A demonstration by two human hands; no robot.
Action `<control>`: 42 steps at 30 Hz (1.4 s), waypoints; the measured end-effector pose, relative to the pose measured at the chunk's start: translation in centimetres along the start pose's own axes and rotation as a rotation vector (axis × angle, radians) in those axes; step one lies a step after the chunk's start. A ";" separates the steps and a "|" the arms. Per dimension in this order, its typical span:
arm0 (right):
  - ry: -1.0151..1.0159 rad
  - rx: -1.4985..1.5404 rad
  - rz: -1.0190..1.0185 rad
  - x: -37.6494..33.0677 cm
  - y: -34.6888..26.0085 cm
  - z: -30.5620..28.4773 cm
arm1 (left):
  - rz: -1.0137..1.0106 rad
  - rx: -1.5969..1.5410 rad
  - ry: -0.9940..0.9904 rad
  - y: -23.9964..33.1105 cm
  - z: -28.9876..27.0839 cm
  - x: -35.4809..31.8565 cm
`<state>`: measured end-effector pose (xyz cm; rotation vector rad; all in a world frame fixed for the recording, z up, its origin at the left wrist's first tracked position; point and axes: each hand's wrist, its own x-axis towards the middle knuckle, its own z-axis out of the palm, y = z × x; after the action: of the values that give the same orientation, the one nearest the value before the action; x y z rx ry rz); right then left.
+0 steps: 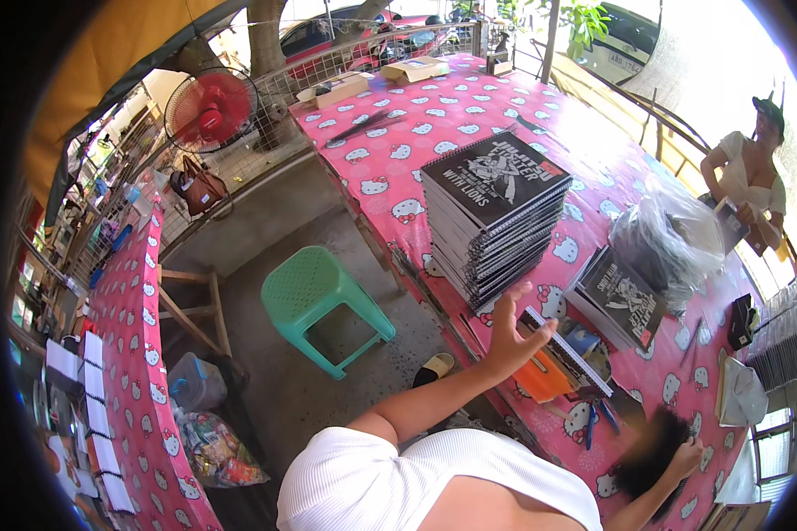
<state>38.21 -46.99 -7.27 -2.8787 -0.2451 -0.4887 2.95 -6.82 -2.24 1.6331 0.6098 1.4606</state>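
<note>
My left hand reaches over the table's near edge with fingers stretched and thumb apart, open. It is close to the foot of a tall stack of black-covered spiral notebooks. Beside its thumb lies a spiral-bound book, next to an orange piece. At the lower right my right hand is closed at the edge of a black, fuzzy-looking thing, smeared so that I cannot tell its kind. A shorter pile of the same notebooks sits between the tall stack and a clear plastic bag.
Blue-handled scissors or pliers lie on the pink patterned tablecloth. A green stool stands on the floor at left, near a red fan. Another person is at the far right, by more stacked notebooks.
</note>
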 end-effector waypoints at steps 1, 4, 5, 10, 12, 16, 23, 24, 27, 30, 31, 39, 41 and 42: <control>0.007 -0.039 -0.025 -0.5 -1.5 -1.3 | 0.113 0.060 -0.004 0.9 -0.1 0.3; 0.055 0.020 -0.174 -1.7 -3.8 -2.7 | 0.266 0.237 -0.185 5.4 -0.2 0.5; 0.069 0.065 -0.242 -2.0 -4.4 -2.9 | 0.239 0.245 -0.267 6.4 0.2 0.4; 0.054 0.484 -0.490 -5.2 -12.6 -6.1 | 0.482 0.238 -0.418 5.9 3.0 -1.4; -0.062 0.590 -0.457 -7.0 -15.2 -7.4 | 0.512 0.266 -0.470 5.9 3.9 -1.7; -0.199 0.801 -0.488 -10.3 -18.1 -8.3 | 0.471 0.299 -0.605 3.3 5.0 -3.1; -0.526 1.112 -0.209 -13.5 -22.1 -9.9 | 0.457 0.172 -0.639 3.1 4.4 -2.7; -0.527 1.193 -0.190 -13.5 -22.4 -10.0 | 0.475 0.139 -0.592 3.3 4.4 -2.6; -0.543 1.300 -0.219 -13.8 -23.3 -10.1 | 0.457 0.109 -0.541 3.8 4.8 -2.5; -0.587 1.194 -0.322 -14.3 -24.3 -11.0 | 0.385 0.126 -0.637 3.6 4.7 -2.6; -0.603 1.133 -0.356 -14.2 -24.5 -11.4 | 0.379 0.140 -0.647 3.6 4.5 -2.6; -0.805 1.277 -0.271 -12.9 -23.9 -10.8 | 0.387 0.124 -0.627 3.8 4.3 -2.3; -0.877 1.352 -0.254 -12.5 -23.7 -11.0 | 0.387 0.107 -0.655 4.1 4.4 -2.0; -0.909 1.388 -0.234 -12.3 -23.8 -11.3 | 0.383 0.111 -0.669 4.1 4.5 -2.0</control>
<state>18.63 -28.29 3.26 -1.4871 -0.6931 0.7427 6.21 -11.77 0.20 2.2587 -0.0054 1.0281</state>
